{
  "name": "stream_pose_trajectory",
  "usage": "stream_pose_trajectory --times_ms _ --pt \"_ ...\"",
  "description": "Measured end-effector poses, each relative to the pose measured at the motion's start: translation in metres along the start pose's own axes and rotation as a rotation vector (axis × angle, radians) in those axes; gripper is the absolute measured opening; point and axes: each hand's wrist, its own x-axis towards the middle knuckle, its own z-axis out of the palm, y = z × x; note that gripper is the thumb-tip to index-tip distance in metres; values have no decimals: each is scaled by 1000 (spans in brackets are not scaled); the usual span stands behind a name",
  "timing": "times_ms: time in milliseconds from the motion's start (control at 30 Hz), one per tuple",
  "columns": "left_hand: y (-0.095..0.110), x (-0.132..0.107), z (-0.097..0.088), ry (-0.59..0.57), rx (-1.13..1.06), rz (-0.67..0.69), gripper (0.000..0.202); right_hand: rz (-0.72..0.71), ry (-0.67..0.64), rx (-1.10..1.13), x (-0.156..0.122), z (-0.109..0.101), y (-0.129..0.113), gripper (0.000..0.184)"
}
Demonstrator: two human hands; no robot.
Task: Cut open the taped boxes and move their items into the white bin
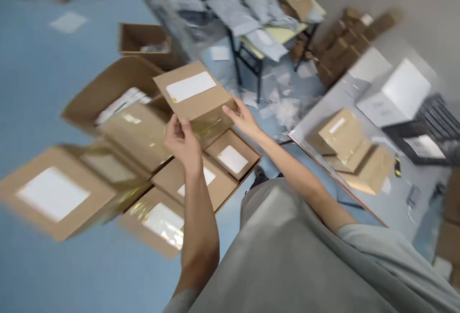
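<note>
Between my two hands is a brown cardboard box with a white label on its top face. My left hand grips its near left corner, thumb on the edge and fingers curled beneath. At the right end, my right hand closes on the other corner. The box is tilted and held above a cluster of cartons. Below it lie a box with a white label and a taped carton. A larger labelled box sits at the left, blurred.
A desk at the right carries small boxes, a white box and a black crate. Grey mailing bags cover a table at the back. Paper scraps litter the blue floor. Cartons are stacked by the wall.
</note>
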Motion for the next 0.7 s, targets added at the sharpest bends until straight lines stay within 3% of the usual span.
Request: stream_pose_trajectory --times_ms 67,133,233,300,400,500,600,700 --pt "20 -23 55 -179 -76 90 43 -3 170 33 -24 -70 2 122" --pt "44 -62 111 -361 -189 158 46 -27 378 1 -68 -144 -5 125" --pt "86 -152 178 -726 -337 164 51 -49 688 -112 -167 -241 -30 97" --pt "114 -224 206 -971 -390 151 54 -32 920 -210 -243 -289 -51 86" --pt "149 -335 228 -1302 -512 140 58 -21 1219 -406 -352 -335 -74 75" --pt "171 -436 235 -1548 -538 161 59 12 1490 -575 -440 -362 -77 66" --pt "172 -522 239 -1735 -455 253 63 159 1671 -639 -507 -380 -58 64" --pt "155 -590 248 -1930 -330 177 67 347 1726 -716 -553 -399 -31 67"
